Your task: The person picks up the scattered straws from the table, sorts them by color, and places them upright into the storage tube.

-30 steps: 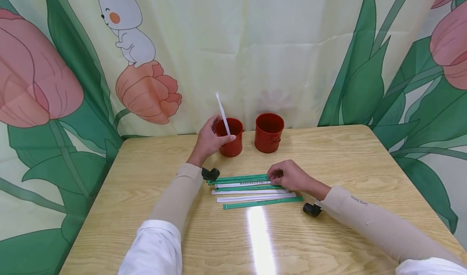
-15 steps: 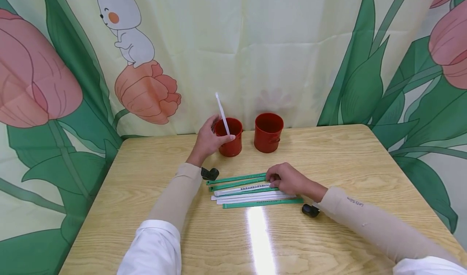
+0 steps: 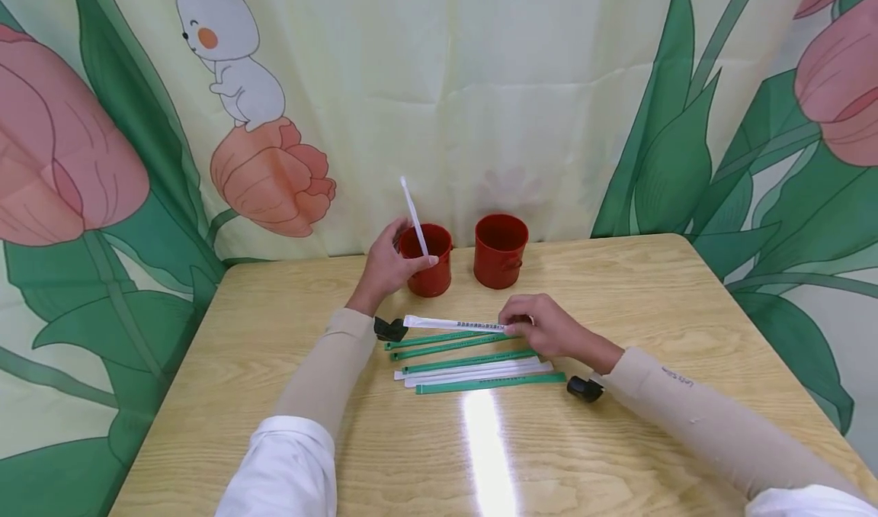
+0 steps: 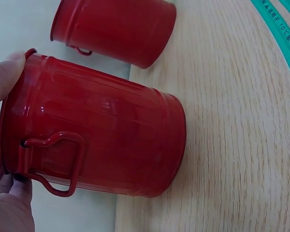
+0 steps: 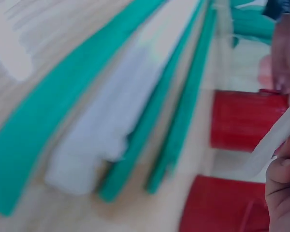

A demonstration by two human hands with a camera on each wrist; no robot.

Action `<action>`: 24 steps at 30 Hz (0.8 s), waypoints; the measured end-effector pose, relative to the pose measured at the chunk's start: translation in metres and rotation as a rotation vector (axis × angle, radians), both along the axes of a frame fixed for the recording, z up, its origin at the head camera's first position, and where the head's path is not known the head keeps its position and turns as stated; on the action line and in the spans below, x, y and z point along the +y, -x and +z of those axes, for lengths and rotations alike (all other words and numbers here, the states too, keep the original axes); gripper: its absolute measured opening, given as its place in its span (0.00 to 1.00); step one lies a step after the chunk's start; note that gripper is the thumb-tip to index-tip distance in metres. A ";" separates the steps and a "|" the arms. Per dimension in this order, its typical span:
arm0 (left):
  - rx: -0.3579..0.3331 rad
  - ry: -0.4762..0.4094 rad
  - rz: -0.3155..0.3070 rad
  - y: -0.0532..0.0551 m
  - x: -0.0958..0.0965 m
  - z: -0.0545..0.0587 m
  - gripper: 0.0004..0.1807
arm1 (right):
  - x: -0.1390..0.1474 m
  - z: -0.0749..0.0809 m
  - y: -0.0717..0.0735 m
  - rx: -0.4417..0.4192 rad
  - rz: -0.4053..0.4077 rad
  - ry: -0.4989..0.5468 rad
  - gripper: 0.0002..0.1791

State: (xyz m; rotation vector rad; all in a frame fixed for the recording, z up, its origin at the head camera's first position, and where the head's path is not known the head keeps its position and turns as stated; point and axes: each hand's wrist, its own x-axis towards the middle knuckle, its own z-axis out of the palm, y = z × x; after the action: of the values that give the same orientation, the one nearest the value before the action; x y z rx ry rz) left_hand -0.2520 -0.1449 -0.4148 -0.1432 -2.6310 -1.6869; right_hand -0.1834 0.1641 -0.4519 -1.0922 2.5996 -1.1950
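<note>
My left hand [image 3: 386, 267] holds the rim of the left red bucket [image 3: 432, 282], thumb in front; the left wrist view shows this bucket [image 4: 116, 116] upright with a wire handle. A white paper-wrapped straw [image 3: 414, 213] leans up out of it. Above the table my right hand [image 3: 549, 328] pinches one end of another white wrapped straw [image 3: 442, 324], dark print along its wrapper. Below that straw lies a loose row of green wrapped straws [image 3: 490, 383] and white ones. In the right wrist view, curled fingers [image 5: 282, 171] grip the white straw [image 5: 275, 140].
A second red bucket [image 3: 499, 261] stands just right of the first, near the table's back edge. A patterned curtain [image 3: 384, 82] hangs behind the wooden table [image 3: 583, 456]. Black wrist cameras [image 3: 584, 389] sit on both wrists.
My right hand has picked the white printed straw out of the row and raised it toward the buckets. The row's straws shifted slightly. My left hand stays on the left bucket.
</note>
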 end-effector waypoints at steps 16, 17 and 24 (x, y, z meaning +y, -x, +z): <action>-0.009 -0.002 0.007 -0.003 0.000 -0.006 0.49 | -0.036 0.062 0.010 -0.089 -0.059 0.316 0.05; -0.011 0.000 0.009 -0.003 -0.001 -0.006 0.49 | -0.039 0.065 0.013 -0.092 -0.065 0.330 0.05; -0.007 0.007 -0.011 0.000 -0.002 -0.003 0.49 | -0.059 0.086 0.035 -0.050 -0.106 0.374 0.02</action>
State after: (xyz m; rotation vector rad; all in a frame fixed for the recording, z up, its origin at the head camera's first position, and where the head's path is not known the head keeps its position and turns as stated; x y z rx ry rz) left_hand -0.2520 -0.1468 -0.4179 -0.1530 -2.6459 -1.6852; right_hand -0.2182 0.1048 -0.3664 -0.9673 2.4839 -1.7615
